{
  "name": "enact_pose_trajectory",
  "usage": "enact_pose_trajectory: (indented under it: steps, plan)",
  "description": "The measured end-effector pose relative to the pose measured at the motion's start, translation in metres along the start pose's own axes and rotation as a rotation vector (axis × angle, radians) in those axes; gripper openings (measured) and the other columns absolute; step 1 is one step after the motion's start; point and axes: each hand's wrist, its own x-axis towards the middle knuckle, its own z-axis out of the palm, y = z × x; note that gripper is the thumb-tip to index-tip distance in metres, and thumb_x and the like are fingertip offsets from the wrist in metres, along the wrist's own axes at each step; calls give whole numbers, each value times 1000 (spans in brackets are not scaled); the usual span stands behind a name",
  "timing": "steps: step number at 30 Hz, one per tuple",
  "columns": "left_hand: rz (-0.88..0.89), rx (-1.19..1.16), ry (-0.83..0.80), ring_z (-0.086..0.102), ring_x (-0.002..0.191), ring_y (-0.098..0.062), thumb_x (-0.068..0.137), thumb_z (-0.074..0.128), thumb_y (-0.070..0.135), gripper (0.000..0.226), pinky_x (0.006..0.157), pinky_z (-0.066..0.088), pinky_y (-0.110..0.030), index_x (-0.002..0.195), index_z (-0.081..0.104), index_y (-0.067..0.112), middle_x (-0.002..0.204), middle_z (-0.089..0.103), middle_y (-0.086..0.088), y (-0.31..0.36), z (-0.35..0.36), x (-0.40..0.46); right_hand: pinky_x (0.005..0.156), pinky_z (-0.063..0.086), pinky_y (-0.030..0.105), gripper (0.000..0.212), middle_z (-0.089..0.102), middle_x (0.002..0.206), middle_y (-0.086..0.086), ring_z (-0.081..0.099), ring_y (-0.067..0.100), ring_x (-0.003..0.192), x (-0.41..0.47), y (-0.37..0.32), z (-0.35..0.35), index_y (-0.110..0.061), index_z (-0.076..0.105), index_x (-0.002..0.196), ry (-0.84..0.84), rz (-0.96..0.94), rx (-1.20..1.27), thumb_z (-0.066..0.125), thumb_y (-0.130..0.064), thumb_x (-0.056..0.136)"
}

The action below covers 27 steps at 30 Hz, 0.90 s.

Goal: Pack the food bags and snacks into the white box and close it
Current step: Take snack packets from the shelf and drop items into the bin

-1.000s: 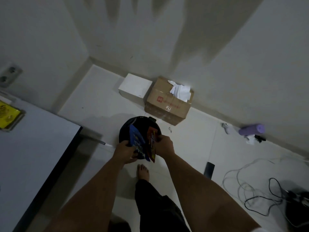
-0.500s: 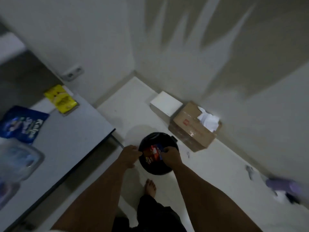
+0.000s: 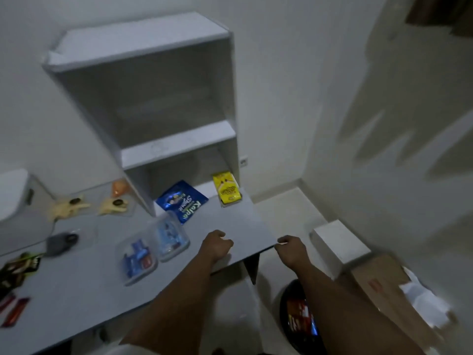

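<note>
My left hand [image 3: 216, 245] hovers over the grey table's right end, fingers curled, holding nothing. My right hand [image 3: 290, 251] hangs just past the table's corner, also curled and empty. The white box [image 3: 337, 242] sits shut on the floor to the right, beside the wall. On the table lie a blue Kalpa bag [image 3: 183, 201], a yellow snack bag [image 3: 227, 190] and two clear tubs of snacks [image 3: 139, 260] [image 3: 171, 234]. Dark snack packs [image 3: 18, 267] and red bars [image 3: 15, 311] lie at the table's left end.
A black bin [image 3: 299, 316] with wrappers inside stands on the floor under my right arm. A cardboard box [image 3: 389, 290] with white paper sits behind it. A grey shelf unit [image 3: 153, 98] stands on the table [image 3: 243, 226]. Beige items [image 3: 69, 206] and a grey object [image 3: 60, 242] lie at left.
Both hands let go of the wrappers over the black bin and rose to the table's edge, empty. My view swung left from the floor to the table.
</note>
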Motion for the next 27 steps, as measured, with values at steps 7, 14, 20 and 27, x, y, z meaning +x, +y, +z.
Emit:
enact_pose_trajectory:
  steps: [7,14,20,27]
  plan:
    - [82,83,239,60,121,-30,92,60,29,52,105,47,-36,141,50,15,133,62,-13,-5,-81,-15,91,47,27,36,73,119,12,66,29,114,5,-72,40,-9,69,125,-4,-126,-66,67,-22,91]
    - [125,156,325,60,119,-31,91,60,26,44,97,46,-35,132,56,11,129,64,-13,-23,-115,0,102,46,30,37,71,126,10,64,28,121,16,-117,65,-11,71,124,15,-191,-145,68,-23,90]
    - [80,199,363,61,117,-30,91,59,30,42,96,47,-37,130,57,13,128,65,-10,-17,-127,34,100,46,29,34,72,125,12,65,30,118,48,-138,75,-10,72,122,22,-180,-147,68,-23,91]
    - [7,256,354,62,115,-34,81,64,35,58,97,52,-42,135,52,15,128,65,-13,13,-156,97,93,48,31,32,72,121,16,65,36,115,108,-171,82,-9,72,120,13,-133,-180,69,-24,91]
